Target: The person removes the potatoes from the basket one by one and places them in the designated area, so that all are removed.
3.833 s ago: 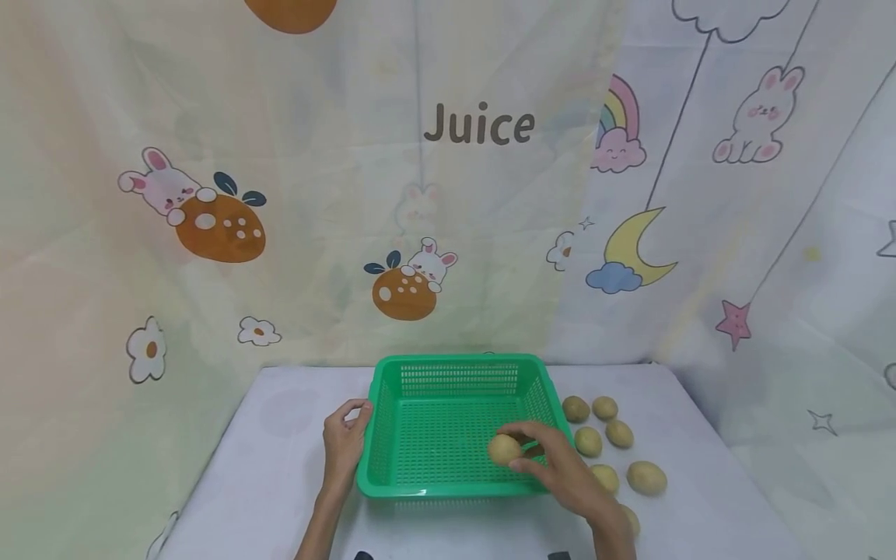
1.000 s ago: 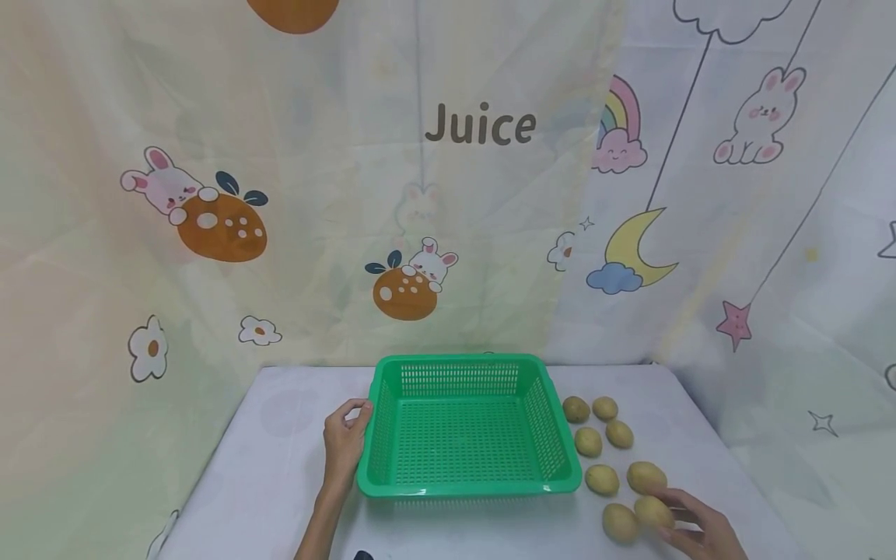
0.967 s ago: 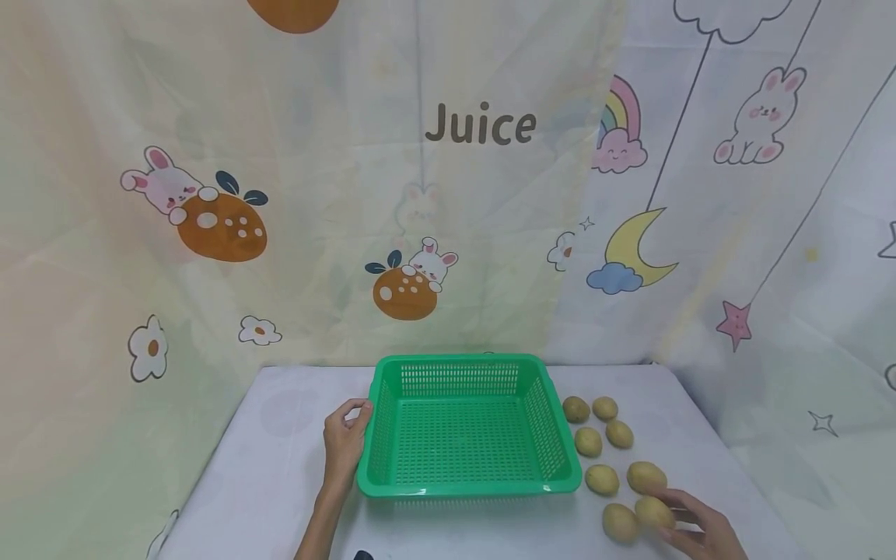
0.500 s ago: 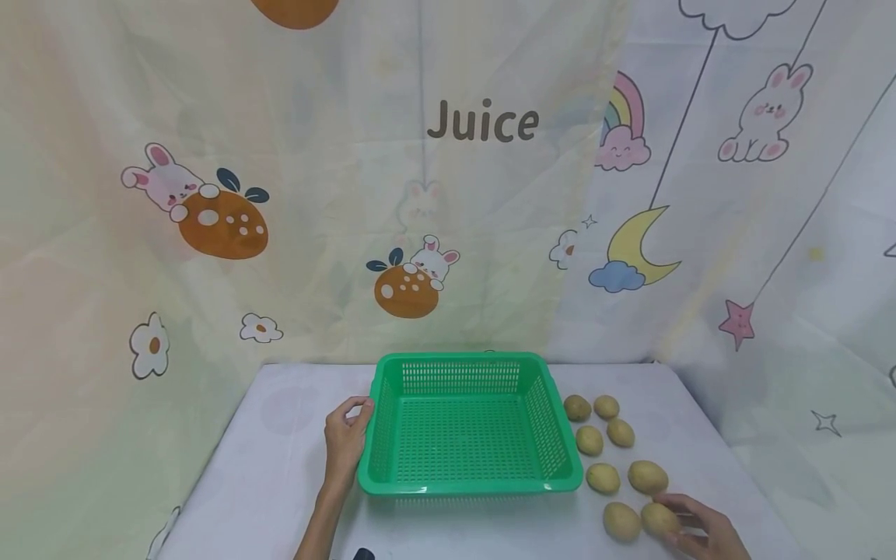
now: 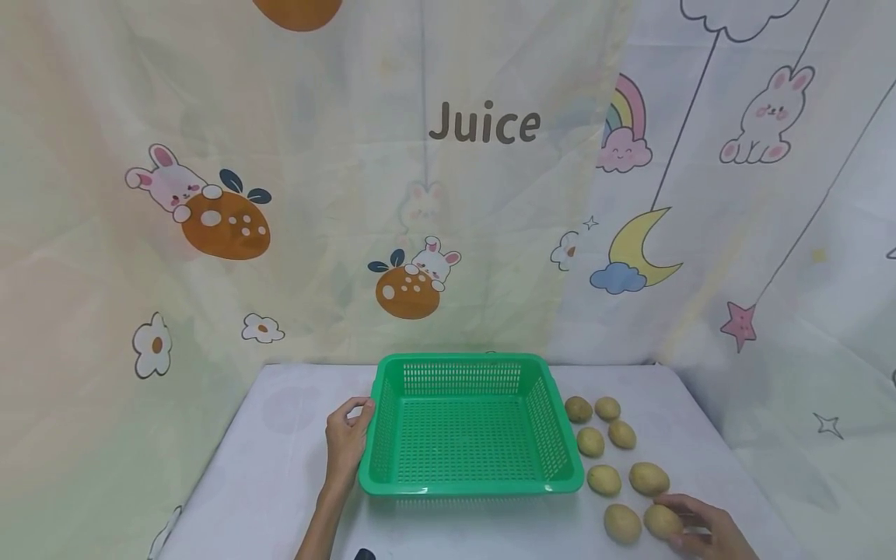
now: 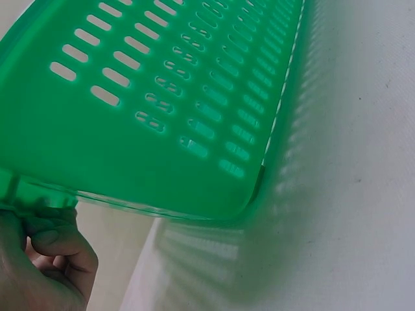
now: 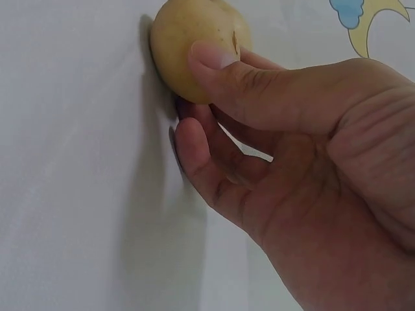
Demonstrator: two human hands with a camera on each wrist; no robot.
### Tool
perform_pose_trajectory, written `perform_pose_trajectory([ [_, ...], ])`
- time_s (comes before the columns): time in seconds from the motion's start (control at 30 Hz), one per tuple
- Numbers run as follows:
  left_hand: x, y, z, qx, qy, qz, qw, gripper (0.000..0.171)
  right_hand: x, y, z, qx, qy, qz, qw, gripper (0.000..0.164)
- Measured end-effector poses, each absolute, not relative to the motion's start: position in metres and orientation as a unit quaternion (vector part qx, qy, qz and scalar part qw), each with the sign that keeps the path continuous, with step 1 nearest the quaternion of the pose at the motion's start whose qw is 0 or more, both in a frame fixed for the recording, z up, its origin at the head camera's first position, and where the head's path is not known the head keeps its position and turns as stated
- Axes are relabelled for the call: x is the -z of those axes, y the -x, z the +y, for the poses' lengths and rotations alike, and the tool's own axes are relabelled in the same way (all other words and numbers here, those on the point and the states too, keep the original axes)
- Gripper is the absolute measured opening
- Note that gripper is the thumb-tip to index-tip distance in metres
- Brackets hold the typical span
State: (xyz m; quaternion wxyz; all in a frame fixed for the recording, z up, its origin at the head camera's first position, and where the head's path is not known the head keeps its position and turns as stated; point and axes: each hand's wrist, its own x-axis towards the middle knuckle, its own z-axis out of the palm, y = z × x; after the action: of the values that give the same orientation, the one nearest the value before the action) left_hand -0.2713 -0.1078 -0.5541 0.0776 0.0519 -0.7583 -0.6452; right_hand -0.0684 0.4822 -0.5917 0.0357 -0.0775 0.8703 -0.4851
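Note:
A green plastic basket (image 5: 469, 488) with slotted walls stands on the table, and no potato lies inside it. My left hand (image 5: 345, 439) pinches the rim on its left side; in the left wrist view, curled fingers (image 6: 61, 243) meet the rim's underside. At the front right, my right hand (image 5: 710, 529) holds a potato (image 5: 662, 522) between thumb and fingers. In the right wrist view this potato (image 7: 188, 45) appears to rest against the white cloth, the thumb on its near side. Another potato (image 5: 622, 524) lies just left of it.
Several more potatoes lie right of the basket, among them a larger one (image 5: 649, 479) behind the held one and a darker one (image 5: 578, 410) near the basket's back right corner. White cloth covers the table (image 5: 280, 467). A printed curtain (image 5: 315, 194) hangs behind.
Nearly four seconds ago my right hand held the potato over the basket; it is now at the table's front right. Within the last second it shifted slightly rightward and down. My left hand stayed put.

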Motion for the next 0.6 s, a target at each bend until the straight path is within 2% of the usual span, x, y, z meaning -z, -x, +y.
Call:
perform_pose_trajectory([
  [0.1, 0.554, 0.272, -0.108, 0.644, -0.052, -0.759, 0.079, 0.033, 0.587, 0.069, 0.484, 0.485, 0.042, 0.870, 0.071, 0.036],
  [0.23, 0.555, 0.272, -0.108, 0.646, -0.049, -0.757, 0.082, 0.032, 0.583, 0.071, 0.483, 0.475, -0.001, 0.874, 0.101, 0.046],
  [0.6, 0.555, 0.271, -0.108, 0.646, -0.050, -0.758, 0.080, 0.033, 0.580, 0.075, 0.476, 0.440, -0.079, 0.886, 0.124, 0.067],
])
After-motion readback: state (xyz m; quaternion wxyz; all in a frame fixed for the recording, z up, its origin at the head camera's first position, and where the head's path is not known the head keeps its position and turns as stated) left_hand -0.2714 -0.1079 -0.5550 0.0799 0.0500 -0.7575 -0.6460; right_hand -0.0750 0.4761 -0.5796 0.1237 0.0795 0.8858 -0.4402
